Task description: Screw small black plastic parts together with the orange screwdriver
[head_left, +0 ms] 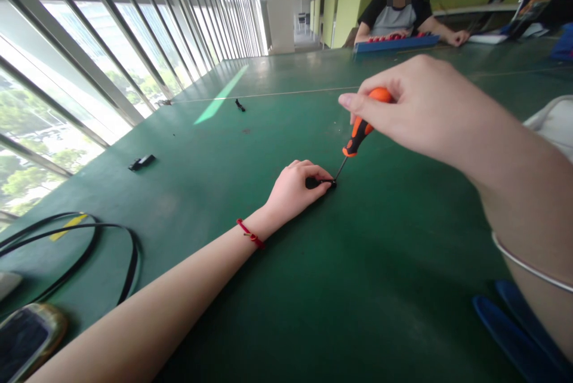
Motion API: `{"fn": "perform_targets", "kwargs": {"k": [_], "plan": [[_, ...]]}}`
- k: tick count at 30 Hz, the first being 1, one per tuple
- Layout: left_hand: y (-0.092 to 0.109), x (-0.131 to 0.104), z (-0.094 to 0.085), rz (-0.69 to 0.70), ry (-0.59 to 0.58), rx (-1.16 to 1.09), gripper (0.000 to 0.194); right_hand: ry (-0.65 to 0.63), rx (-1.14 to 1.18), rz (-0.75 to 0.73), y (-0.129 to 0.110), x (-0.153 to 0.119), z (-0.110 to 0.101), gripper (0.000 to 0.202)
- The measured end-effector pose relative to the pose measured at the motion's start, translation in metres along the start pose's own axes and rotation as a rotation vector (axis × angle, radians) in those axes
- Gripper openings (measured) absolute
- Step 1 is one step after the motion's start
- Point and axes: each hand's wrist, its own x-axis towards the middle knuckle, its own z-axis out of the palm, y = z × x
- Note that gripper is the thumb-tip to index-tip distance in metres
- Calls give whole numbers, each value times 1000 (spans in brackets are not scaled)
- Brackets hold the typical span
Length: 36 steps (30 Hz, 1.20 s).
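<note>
My right hand grips an orange and black screwdriver by its handle, thumb and fingers closed round the top. The shaft slants down to the left, and its tip meets the end of a small black part. That part lies low on the green table, pinched by my left hand between thumb and fingers. What the part is cannot be made out, as the fingers cover some of it. The screwdriver's tip is too small to show whether it sits in a screw.
Small black pieces lie further left on the table. A black cable and a phone-like device are at the lower left. Blue plier-like handles lie lower right. Across the table a person sits behind a blue tray.
</note>
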Motion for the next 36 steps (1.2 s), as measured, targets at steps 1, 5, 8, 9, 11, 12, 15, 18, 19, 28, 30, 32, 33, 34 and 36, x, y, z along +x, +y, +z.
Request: {"fn": "perform_targets", "kwargs": {"k": [1, 5, 8, 9, 11, 12, 15, 18, 19, 28, 30, 32, 33, 34, 36], "plan": [[0, 0, 0, 1, 1, 0, 16, 16, 3, -3, 0, 0, 0, 25], [1, 0, 1, -27, 10, -7, 18, 51, 16, -16, 1, 0, 2, 9], [1, 0, 1, -56, 19, -13, 17, 7, 2, 0, 1, 0, 3, 25], [2, 0, 1, -59, 20, -10, 16, 6, 2, 1, 1, 1, 3, 27], [2, 0, 1, -53, 16, 1, 13, 30, 12, -12, 1, 1, 3, 16], [2, 0, 1, -47, 12, 8, 12, 41, 19, -21, 1, 1, 3, 8], [2, 0, 0, -32, 1, 16, 12, 35, 25, -30, 1, 1, 3, 12], [1, 0, 0, -30, -2, 12, 13, -5, 23, -5, 1, 1, 3, 26], [1, 0, 0, -27, -2, 11, 13, -6, 33, -1, 1, 1, 3, 28], [1, 0, 0, -23, -12, 22, 13, 22, 17, 14, 3, 2, 5, 29], [1, 0, 0, -21, -9, 20, 13, 37, 38, 13, 4, 3, 5, 21], [1, 0, 0, -19, -4, 16, 13, 51, 81, -4, 5, 4, 6, 9], [0, 0, 0, -18, -2, 14, 13, 53, 89, -11, 5, 4, 7, 13], [0, 0, 0, -17, -2, 13, 13, 46, 84, -11, 5, 4, 7, 13], [0, 0, 0, -15, -2, 11, 13, 20, 48, 9, 5, 3, 6, 16]]}}
